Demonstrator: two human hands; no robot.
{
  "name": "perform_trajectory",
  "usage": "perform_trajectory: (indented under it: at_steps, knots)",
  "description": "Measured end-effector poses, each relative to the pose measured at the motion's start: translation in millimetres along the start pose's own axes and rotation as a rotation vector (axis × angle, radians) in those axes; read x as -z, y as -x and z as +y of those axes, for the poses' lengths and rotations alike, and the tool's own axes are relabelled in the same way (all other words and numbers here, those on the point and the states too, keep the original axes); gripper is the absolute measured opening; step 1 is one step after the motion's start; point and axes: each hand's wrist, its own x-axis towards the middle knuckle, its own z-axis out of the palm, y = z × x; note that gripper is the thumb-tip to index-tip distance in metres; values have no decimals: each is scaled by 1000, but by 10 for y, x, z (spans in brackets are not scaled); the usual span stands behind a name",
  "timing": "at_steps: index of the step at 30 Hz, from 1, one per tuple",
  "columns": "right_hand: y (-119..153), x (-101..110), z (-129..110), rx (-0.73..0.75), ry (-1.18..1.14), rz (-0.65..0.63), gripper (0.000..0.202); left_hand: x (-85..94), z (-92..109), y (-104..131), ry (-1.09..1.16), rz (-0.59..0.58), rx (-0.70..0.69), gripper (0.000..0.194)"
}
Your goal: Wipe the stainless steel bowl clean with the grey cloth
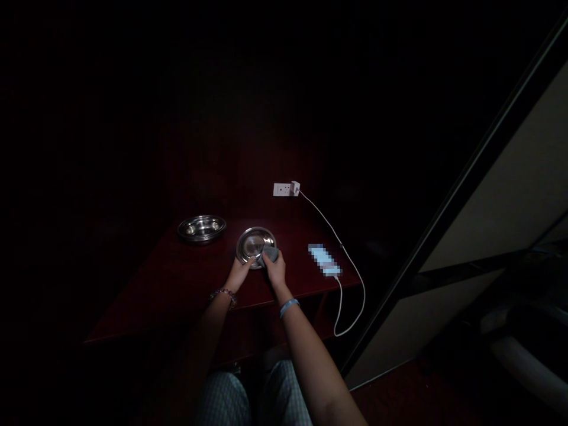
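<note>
A shiny round metal dish [254, 243] is tilted up over the dark red table. My left hand [239, 273] grips its near left rim, with the thumb over the inside edge. In my right hand [275, 268] is a bunched grey cloth [270, 255], pressed against the dish's right inner side. The fingers under the rim are hidden. Further left on the table sits a stack of similar metal dishes [202, 228], apart from both hands.
The dark red table [177, 284] stands against a wall with a white socket [281, 189] and a plugged-in charger [295, 188]. A phone [324, 260] lies at the right; its white cable [364, 290] loops past the table's edge. A pale panel [497, 189] rises on the right.
</note>
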Motion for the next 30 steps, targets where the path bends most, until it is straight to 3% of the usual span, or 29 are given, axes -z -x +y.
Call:
perform_trajectory:
  at_steps: [30]
  knots:
    - [27, 19, -45, 2, 112, 91, 20, -41, 32, 71, -36, -70, -29, 65]
